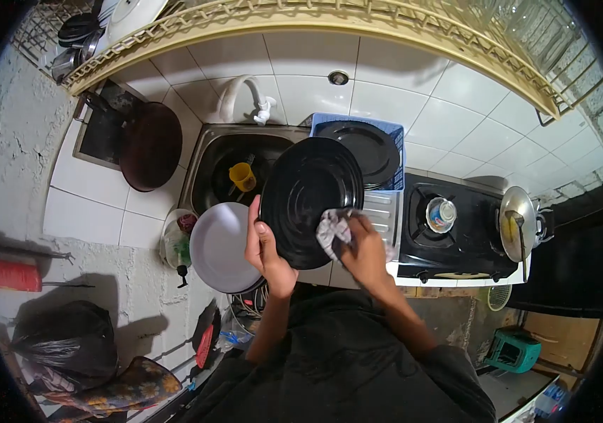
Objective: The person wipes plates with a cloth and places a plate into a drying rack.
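Observation:
A black plate (305,190) is held up in front of me over the sink's right side, its ringed face toward me. My left hand (267,247) grips its lower left edge, thumb on the face and fingers behind. Bunched in my right hand (366,254) is a light patterned cloth (334,229), pressed against the plate's lower right part. Behind the held plate, more black plates (365,148) sit stacked in a blue basket (398,134). To the left of my left hand lies a pale grey plate (220,247), with a dark rim showing beneath it.
The metal sink (199,166) holds a yellow cup (242,176) under a white faucet (262,109). A black gas stove (456,243) with a wok (516,218) stands at right. A frying pan (150,148) hangs at left, and a dish rack (358,21) overhangs the counter.

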{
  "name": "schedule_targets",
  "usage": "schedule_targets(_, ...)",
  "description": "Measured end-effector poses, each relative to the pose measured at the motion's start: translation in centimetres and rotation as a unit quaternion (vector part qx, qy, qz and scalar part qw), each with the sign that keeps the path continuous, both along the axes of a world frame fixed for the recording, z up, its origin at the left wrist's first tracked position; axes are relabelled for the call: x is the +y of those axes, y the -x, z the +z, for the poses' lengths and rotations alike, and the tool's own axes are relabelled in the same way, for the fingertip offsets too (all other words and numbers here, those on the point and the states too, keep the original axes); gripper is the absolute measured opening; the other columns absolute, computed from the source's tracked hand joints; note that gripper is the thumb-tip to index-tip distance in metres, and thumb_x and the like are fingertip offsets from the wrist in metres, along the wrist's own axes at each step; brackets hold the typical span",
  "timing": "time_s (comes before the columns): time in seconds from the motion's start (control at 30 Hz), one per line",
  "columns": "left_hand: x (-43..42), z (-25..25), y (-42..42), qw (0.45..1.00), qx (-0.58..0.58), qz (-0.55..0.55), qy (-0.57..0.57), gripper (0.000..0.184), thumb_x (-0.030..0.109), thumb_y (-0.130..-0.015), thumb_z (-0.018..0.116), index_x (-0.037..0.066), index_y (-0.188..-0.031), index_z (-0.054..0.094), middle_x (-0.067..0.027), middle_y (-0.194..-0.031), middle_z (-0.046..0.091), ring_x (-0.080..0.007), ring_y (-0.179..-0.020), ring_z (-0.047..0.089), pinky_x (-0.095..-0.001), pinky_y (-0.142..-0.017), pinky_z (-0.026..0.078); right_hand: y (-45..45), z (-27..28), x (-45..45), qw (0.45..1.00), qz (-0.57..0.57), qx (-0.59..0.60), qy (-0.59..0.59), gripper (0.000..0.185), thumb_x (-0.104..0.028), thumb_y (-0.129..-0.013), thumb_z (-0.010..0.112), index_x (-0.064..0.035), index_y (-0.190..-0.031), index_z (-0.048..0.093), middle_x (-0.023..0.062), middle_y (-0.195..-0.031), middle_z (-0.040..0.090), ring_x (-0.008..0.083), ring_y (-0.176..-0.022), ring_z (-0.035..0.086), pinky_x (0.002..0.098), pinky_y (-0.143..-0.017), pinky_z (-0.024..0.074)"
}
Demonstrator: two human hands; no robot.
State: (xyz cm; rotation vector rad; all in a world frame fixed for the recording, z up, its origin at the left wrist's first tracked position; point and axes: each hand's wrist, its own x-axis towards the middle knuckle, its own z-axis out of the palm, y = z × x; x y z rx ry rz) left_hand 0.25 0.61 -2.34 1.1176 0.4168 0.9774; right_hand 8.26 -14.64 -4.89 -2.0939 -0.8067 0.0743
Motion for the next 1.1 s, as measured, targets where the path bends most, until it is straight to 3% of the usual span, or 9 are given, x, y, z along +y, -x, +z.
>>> schedule_targets(0.03,-0.4,0.4,-0.8,0.999,0.001,0.044,0.001,0.049,0.030,-0.112,0.042,-0.006,-0.143,0.053,-0.0102,-0.120,0.063,-0.0140,-0.108,0.057,-0.0288,-0.096,0.046,0.4,-1.0,0.2,0.999,0.034,0.015,-0.038,0.052,-0.004,-0.075,0.071,-0.0045,-0.127,0.063,0.0240,-0.124,0.063,0.0452,-0.100,0.068,0.0465,-0.083,0.0570)
schedule_targets(0.17,0.1,0.6,-0.7,0.984,0.117,0.068,-0.117,0.046,0.030,-0.111,0.044,-0.004,-0.140,0.057,0.0059,-0.077,0.035,-0.0054,-0.071,0.027,-0.0224,-0.065,0.024,2.8,0.5,2.5,0.977,0.097,0.095,-0.164,0.041,-0.001,-0.075,0.072,0.0019,-0.115,0.066,0.0238,-0.109,0.069,0.0424,-0.101,0.069,0.0402,-0.088,0.0540)
schedule_targets(0.23,-0.1,0.7,-0.3,0.990,0.109,0.018,-0.086,0.051,0.032,-0.111,0.042,-0.007,-0.143,0.051,-0.0081,-0.116,0.051,-0.0152,-0.104,0.046,-0.0305,-0.094,0.035,2.5,1.0,3.7,0.972,0.094,0.099,-0.194,0.039,0.000,-0.076,0.074,0.0031,-0.115,0.066,0.0227,-0.107,0.070,0.0382,-0.099,0.070,0.0374,-0.087,0.0536)
schedule_targets(0.33,0.0,-0.6,-1.2,0.994,0.049,0.004,-0.092,0.048,0.030,-0.111,0.045,-0.006,-0.141,0.055,0.0068,-0.079,0.044,-0.0030,-0.070,0.031,-0.0219,-0.062,0.025,0.1,3.6,5.7,0.967,0.058,0.048,-0.245,0.037,0.001,-0.078,0.071,0.0049,-0.114,0.066,0.0212,-0.104,0.071,0.0294,-0.096,0.072,0.0354,-0.084,0.0538)
schedule_targets(0.67,0.5,0.4,-0.8,0.977,0.111,-0.030,-0.181,0.044,0.028,-0.110,0.047,-0.002,-0.141,0.058,0.0099,-0.069,0.031,-0.0016,-0.063,0.025,-0.0225,-0.056,0.018,-1.1,1.3,4.4,0.969,0.111,-0.009,-0.220,0.048,0.004,-0.075,0.059,0.0014,-0.123,0.064,0.0241,-0.109,0.062,0.0446,-0.102,0.063,0.0431,-0.092,0.0511)
schedule_targets(0.83,-0.5,0.5,-0.8,0.971,0.133,-0.020,-0.197,0.042,0.026,-0.110,0.049,-0.002,-0.140,0.058,0.0098,-0.071,0.031,-0.0015,-0.064,0.025,-0.0219,-0.058,0.019,-6.3,2.3,4.7,0.964,-0.088,-0.091,-0.233,0.040,0.000,-0.075,0.056,0.0018,-0.114,0.067,0.0206,-0.101,0.066,0.0400,-0.097,0.066,0.0405,-0.088,0.0510)
schedule_targets(0.9,-0.7,0.8,-0.6,0.973,0.143,-0.046,-0.173,0.048,0.031,-0.110,0.048,-0.005,-0.141,0.056,-0.0015,-0.108,0.053,-0.0072,-0.088,0.045,-0.0244,-0.085,0.032,-6.4,2.8,4.6,0.963,-0.091,-0.100,-0.234,0.041,0.003,-0.074,0.057,0.0021,-0.113,0.067,0.0203,-0.101,0.067,0.0390,-0.096,0.066,0.0394,-0.089,0.0512)
schedule_targets(0.97,-0.7,0.7,-0.9,0.976,0.135,-0.051,-0.162,0.049,0.032,-0.110,0.048,-0.005,-0.141,0.056,-0.0013,-0.108,0.052,-0.0074,-0.088,0.045,-0.0248,-0.086,0.032,-5.4,2.9,5.1,0.960,-0.032,-0.111,-0.255,0.045,0.005,-0.074,0.058,-0.0006,-0.118,0.067,0.0218,-0.100,0.064,0.0425,-0.097,0.064,0.0428,-0.088,0.0519)
schedule_targets(1.1,-0.1,0.7,-1.1,0.981,0.105,-0.039,-0.156,0.045,0.029,-0.109,0.050,-0.002,-0.140,0.058,0.0105,-0.072,0.031,-0.0023,-0.065,0.024,-0.0235,-0.058,0.018,-3.2,2.8,4.7,0.956,0.114,-0.151,-0.222,0.056,0.006,-0.070,0.061,-0.0038,-0.124,0.067,0.0174,-0.107,0.059,0.0379,-0.094,0.064,0.0392,-0.084,0.0540)
